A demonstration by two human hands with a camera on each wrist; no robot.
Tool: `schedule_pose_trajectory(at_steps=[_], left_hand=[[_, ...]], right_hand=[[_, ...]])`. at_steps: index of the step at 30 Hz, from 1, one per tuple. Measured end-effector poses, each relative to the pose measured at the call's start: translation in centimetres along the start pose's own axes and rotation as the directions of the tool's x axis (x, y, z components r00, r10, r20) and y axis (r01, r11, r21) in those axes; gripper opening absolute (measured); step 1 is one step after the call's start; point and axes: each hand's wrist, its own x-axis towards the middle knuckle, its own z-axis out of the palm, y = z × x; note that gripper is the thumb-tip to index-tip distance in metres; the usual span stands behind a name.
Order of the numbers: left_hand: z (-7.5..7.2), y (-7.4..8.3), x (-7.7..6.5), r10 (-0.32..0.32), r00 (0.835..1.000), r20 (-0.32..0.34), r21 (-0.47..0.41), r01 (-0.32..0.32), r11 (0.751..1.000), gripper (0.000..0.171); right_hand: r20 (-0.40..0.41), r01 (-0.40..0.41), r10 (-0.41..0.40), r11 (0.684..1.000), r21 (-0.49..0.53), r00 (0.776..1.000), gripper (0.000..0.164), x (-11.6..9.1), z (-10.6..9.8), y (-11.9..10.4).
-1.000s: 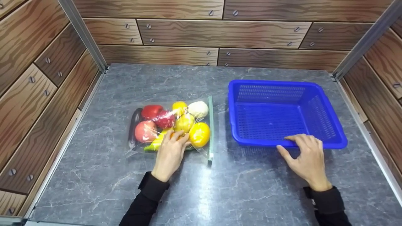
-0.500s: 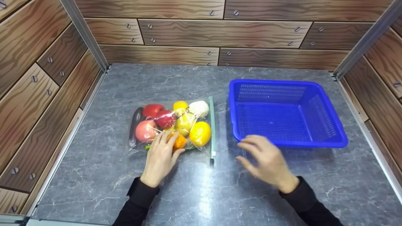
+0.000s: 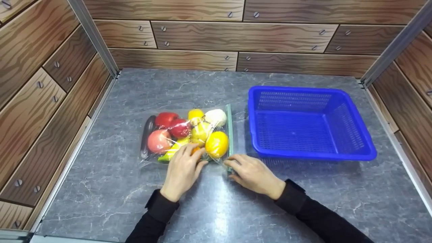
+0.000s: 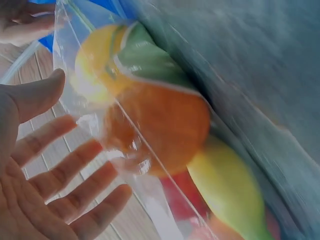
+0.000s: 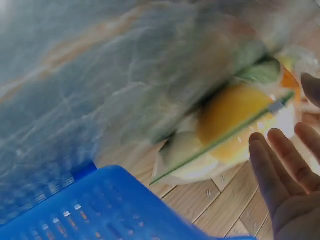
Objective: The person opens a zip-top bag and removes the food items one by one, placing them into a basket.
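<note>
A clear zip bag (image 3: 145,160) of fruit and vegetables lies left of centre in the head view, its green zip strip (image 3: 230,123) along the right side. Through the film show an eggplant (image 3: 148,133), a peach (image 3: 159,141), red produce, a yellow-green banana (image 3: 168,154) and a yellow-orange fruit (image 3: 217,144). My left hand (image 3: 182,173) rests its loosely bent fingers on the bag's near side, over an orange fruit (image 4: 160,125). At the near end of the zip strip is my right hand (image 3: 254,177); the right wrist view has its fingers extended beside the pale slider (image 5: 276,106).
A blue plastic basket (image 3: 312,157) with slotted walls stands right of the bag, and nothing shows inside it. Wood-patterned panels (image 3: 243,36) enclose the grey marbled table (image 3: 168,87) at the back and both sides.
My right hand has come left from the basket's near rim to the near end of the bag's zip strip. My left hand has shifted slightly but stays on the bag.
</note>
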Motion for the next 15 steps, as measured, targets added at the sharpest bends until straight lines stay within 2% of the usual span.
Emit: schedule_pose_trajectory(at_steps=[3, 6, 11, 15], left_hand=[[0.5, 0.3, 0.4, 0.018, 1.0, 0.007, 0.021, -0.018, 1.0, 0.032], [1.0, 0.4, 0.7, 0.011, 1.0, 0.0, 0.042, -0.011, 0.999, 0.023], [1.0, 0.4, 0.9, 0.013, 0.999, -0.042, 0.028, -0.012, 1.0, 0.008], [0.4, 0.7, 0.5, 0.04, 0.999, -0.031, 0.003, -0.04, 0.999, 0.01]], right_hand=[[0.009, 0.009, -0.009, 0.998, -0.067, 1.0, 0.046, 0.3, 0.7, -0.1], [-0.028, 0.016, -0.02, 0.993, -0.115, 0.999, 0.032, 0.6, 1.1, 0.0], [-0.123, 0.004, -0.015, 0.996, -0.085, 0.992, 0.01, 0.9, 1.0, 0.3], [-0.177, -0.001, -0.004, 1.0, -0.027, 0.984, 0.007, 1.2, 0.8, 0.0]])
